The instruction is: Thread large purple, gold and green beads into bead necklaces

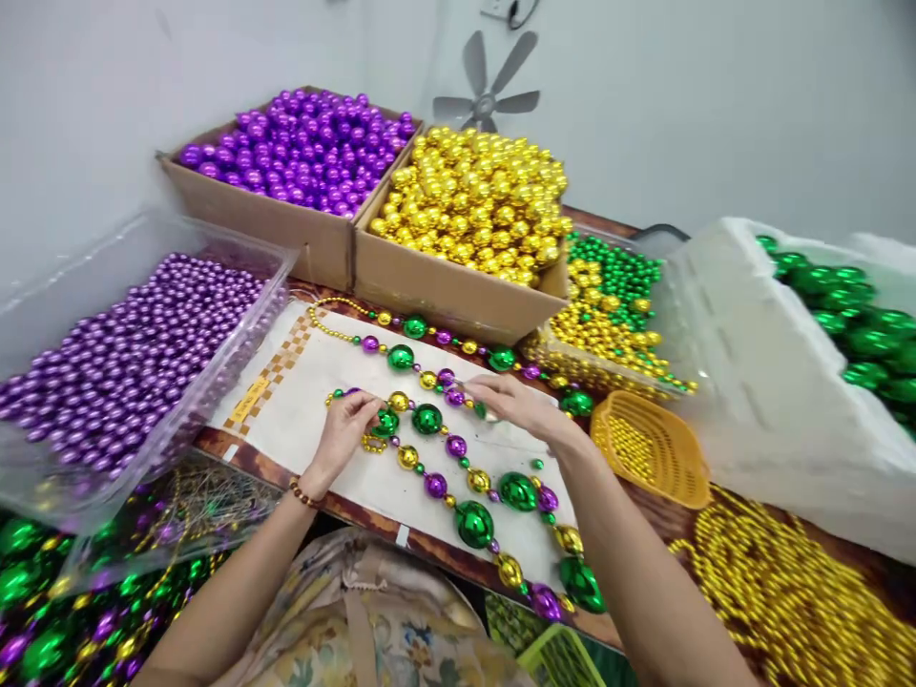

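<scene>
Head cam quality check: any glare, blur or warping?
Head view: even, soft light; specular glare on the gold balls and green beads; wide-angle warping bends the clear tray at the edges; left hand and right hand reasonably sharp, edges softer.

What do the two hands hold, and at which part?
Both hands, left hand and right hand, pinch the bead necklace at its upper end, near small beads.

Walls: plain pale grey painted wall [716, 95] | Fixture: grey bladed fan [490, 91] | Furniture: dark brown wooden table [665, 520] | Light: even, bright
</scene>
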A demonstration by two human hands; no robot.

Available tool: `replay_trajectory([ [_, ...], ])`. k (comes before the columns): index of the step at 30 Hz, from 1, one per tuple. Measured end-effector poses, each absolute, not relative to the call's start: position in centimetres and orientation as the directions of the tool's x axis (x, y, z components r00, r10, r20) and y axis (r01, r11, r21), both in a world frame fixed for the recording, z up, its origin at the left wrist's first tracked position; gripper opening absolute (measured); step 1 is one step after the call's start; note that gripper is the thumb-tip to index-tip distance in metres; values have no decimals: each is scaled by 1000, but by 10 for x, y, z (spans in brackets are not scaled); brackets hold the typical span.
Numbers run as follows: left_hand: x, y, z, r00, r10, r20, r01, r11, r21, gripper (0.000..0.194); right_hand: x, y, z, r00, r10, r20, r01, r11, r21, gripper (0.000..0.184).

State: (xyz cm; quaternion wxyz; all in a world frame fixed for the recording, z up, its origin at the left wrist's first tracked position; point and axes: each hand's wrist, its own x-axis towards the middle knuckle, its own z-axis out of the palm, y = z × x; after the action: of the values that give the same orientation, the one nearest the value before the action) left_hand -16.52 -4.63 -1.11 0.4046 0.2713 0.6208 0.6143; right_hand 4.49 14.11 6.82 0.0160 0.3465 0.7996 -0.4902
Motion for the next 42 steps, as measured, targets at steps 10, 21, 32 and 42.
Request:
replay_trajectory([
  [10, -158, -25, 21, -451, 890, -60, 96, 115, 989, 23, 235, 106, 9, -405, 842, -358, 854, 208, -477, 34],
  [21, -154, -24, 27, -440, 895, -71, 156, 154, 976, 23, 212, 83, 19, -300, 911, -282, 953, 276, -123, 21],
  [32, -167, -20, 42, -336, 933, -128, -1, 136, 991, 22, 15, 75, 38, -785, 513, 346, 123, 678, -725, 20],
  [42, -183, -31, 40, -287, 940, -183, -94, 163, 982, 21, -33, 84, 23, -838, 483, 254, 266, 769, -582, 19],
])
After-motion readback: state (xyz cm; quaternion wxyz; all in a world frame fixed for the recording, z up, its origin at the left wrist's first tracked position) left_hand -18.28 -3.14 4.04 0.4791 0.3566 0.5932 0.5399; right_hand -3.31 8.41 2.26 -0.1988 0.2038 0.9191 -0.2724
